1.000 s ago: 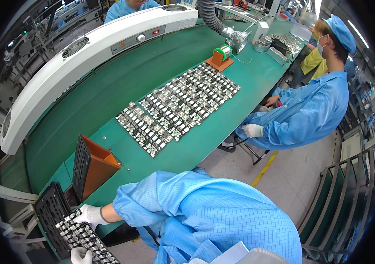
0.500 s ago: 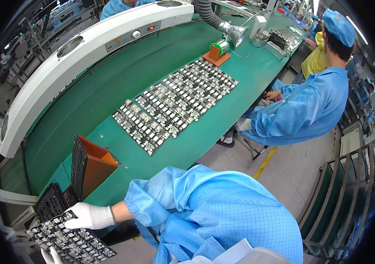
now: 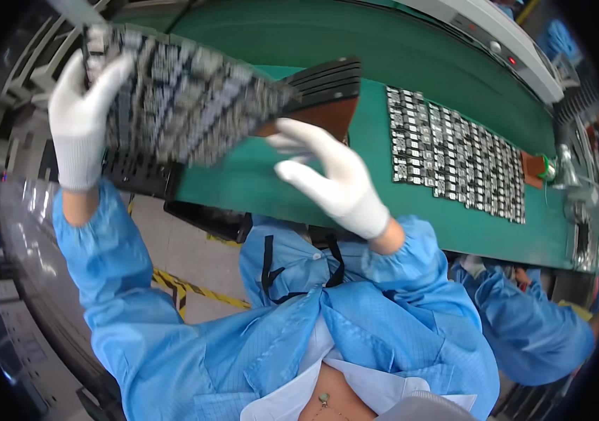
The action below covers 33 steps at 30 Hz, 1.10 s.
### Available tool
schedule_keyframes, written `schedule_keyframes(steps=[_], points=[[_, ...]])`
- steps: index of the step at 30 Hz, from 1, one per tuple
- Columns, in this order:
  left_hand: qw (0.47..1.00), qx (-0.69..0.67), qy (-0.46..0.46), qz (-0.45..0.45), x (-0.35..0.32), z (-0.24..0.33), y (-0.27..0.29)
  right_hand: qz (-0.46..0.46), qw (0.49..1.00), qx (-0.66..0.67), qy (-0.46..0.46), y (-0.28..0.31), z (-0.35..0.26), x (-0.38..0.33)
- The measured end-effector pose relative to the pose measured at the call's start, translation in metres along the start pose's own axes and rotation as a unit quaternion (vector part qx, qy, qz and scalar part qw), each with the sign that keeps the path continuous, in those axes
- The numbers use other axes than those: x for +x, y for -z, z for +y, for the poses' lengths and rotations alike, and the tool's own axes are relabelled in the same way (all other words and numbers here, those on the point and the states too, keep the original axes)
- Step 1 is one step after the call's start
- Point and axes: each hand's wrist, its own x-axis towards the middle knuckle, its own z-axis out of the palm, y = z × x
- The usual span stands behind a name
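My gloved left hand (image 3: 83,123) grips the left end of a circuit board panel (image 3: 183,91) between thumb and fingers. The panel is covered in rows of small parts, hangs tilted above the bench's left end, and is smeared by motion. My gloved right hand (image 3: 338,179) holds nothing; its fingers are apart, close to the panel's right end. Behind that end stands an orange-brown holder (image 3: 338,116) with a black ribbed side, partly covered by the panel. Below the panel shows a black slotted tray (image 3: 141,174), partly hidden.
Several similar board panels (image 3: 461,158) lie side by side on the green bench (image 3: 285,196). Beyond them are a solder wire spool (image 3: 547,167) and a foil-covered hose funnel (image 3: 565,168). A white hood (image 3: 478,38) overhangs the back. A co-worker's blue sleeve (image 3: 524,330) is at right.
The view has swung left. Both hands were at the panel, low at the bench's left end; now the panel is raised in my left hand, and my right hand has let go.
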Motion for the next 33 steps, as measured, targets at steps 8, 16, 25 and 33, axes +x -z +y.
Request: schedule_keyframes(steps=[8,16,25,33], points=[[0.990,0.107,-0.089,0.021,0.062,0.008,-0.048,-0.012,0.990,0.007,-0.138,0.019,0.038,-0.039],[0.990,-0.014,-0.117,-0.076,0.079,-0.001,-0.088,-0.006,0.985,-0.018,-0.173,0.018,0.058,-0.053],[0.982,-0.005,-0.180,-0.060,0.096,-0.006,-0.100,-0.001,0.987,-0.050,-0.154,0.030,0.046,-0.051],[0.986,-0.014,-0.157,-0.060,0.099,-0.012,-0.104,0.037,0.986,-0.024,-0.162,0.036,0.049,-0.052]])
